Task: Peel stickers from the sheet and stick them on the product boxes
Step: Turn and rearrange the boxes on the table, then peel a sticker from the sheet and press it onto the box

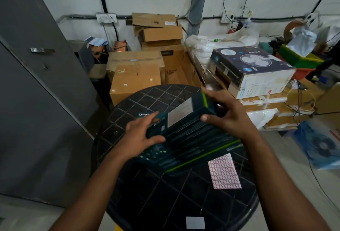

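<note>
I hold a dark teal product box (185, 118) with a green stripe and a white label, tilted above a round black table (147, 190). My left hand (141, 135) grips its left end, thumb under and fingers over the top. My right hand (228, 115) grips its right end. Below it another dark teal box (193, 155) with a green edge lies flat on the table. A pink-and-white sticker sheet (223, 173) lies on the table to the right of the boxes. A further box end printed "Omads" (145, 114) shows behind my left hand.
A white label (195, 223) sits at the table's near edge. Cardboard cartons (136, 76) are stacked behind the table. A fan box (252, 69) rests on piled goods to the right. A grey cabinet (36, 102) stands at the left. Cables trail over the floor at right.
</note>
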Motion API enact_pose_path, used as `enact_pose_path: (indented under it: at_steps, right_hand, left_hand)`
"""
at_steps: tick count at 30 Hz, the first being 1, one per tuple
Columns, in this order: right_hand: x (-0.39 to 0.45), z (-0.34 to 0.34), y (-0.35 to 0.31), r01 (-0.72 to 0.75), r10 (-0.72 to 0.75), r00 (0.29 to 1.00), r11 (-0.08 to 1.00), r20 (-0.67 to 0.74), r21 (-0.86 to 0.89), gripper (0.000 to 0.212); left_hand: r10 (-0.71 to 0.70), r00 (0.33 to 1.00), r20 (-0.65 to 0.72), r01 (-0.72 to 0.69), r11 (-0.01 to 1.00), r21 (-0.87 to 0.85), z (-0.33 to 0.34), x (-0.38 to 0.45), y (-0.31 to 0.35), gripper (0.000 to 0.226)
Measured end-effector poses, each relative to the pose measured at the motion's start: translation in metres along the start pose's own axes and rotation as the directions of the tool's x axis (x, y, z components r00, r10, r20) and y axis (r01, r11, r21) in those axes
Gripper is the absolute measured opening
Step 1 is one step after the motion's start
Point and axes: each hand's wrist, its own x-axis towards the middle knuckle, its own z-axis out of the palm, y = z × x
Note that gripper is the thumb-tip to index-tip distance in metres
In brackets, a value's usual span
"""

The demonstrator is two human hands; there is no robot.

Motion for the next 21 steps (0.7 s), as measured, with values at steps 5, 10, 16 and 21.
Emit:
enact_pose_path:
  at_steps: [5,10,16,21]
  right_hand:
    - [0.024,0.031,-0.017,0.234,-0.160,0.948,0.936,0.274,-0.264,0.075]
    - [0.017,0.028,0.007,0.066,0.059,0.954,0.914,0.293,-0.401,0.081]
    - [-0.011,0.020,0.050,-0.010,0.153,0.959,0.860,0.239,-0.509,0.079]
    - [-0.013,0.045,0.061,0.089,-0.022,0.985,0.912,0.170,-0.400,0.075]
  left_hand:
    - [0.160,0.982,-0.101,-0.185,0.931,-0.315,0.024,0.017,0.054,0.120]
    - [0.173,0.955,-0.243,-0.271,0.843,-0.465,0.037,0.016,0.030,0.077]
    - [0.002,0.928,-0.372,-0.203,0.841,-0.502,0.037,-0.005,-0.022,0.053]
    - [0.183,0.938,-0.296,-0.164,0.983,0.087,0.016,0.000,-0.011,0.047]
